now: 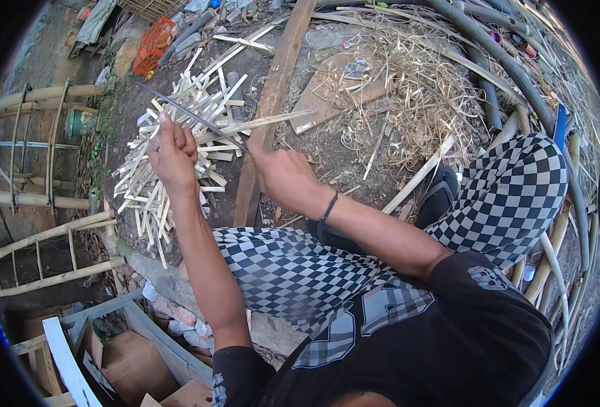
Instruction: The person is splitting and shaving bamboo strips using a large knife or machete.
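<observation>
My right hand is closed around the handle of a long, thin knife. The dark blade points up and to the left, passing close to the fingers of my left hand. My left hand is curled closed at one end of a pale bamboo strip. From there the strip runs right, across a narrow wooden plank, and the blade crosses it near my right fist. Beneath my left hand lies a loose heap of split bamboo sticks. My palm hides part of the grip on the strip.
Curly bamboo shavings cover the ground at right, around a flat brown board. An orange crate stands at the far left. Long poles line the right side. Cardboard boxes sit in a wooden frame at lower left.
</observation>
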The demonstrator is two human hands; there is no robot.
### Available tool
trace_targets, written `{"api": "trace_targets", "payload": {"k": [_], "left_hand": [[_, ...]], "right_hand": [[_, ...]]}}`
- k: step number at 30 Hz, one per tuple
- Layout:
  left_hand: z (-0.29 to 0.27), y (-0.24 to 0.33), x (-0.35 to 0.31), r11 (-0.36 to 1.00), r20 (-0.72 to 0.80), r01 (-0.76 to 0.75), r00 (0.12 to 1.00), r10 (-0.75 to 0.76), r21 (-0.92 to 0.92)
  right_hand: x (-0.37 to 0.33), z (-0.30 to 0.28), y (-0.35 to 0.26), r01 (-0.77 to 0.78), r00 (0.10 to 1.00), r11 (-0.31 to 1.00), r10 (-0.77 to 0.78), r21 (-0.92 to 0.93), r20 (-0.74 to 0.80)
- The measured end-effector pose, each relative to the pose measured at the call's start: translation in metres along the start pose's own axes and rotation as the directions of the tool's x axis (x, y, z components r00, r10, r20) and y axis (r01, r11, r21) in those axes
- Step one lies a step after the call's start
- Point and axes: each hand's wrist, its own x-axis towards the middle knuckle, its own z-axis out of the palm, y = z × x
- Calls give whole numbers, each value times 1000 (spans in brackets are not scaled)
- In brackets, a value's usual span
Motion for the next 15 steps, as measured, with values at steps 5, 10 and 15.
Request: {"api": "trace_targets", "payload": {"k": [5, 10, 15], "left_hand": [[17, 2, -5, 994, 48, -97, 994, 95, 51], [12, 1, -8, 997, -3, -36, 999, 36, 63], [25, 8, -4, 999, -60, -3, 998, 5, 43]], "right_hand": [[13, 6, 48, -168, 985, 985, 169, 33, -28], [2, -8, -1, -90, 996, 996, 91, -24, 3], [15, 9, 61, -207, 976, 977, 202, -51, -86]]}}
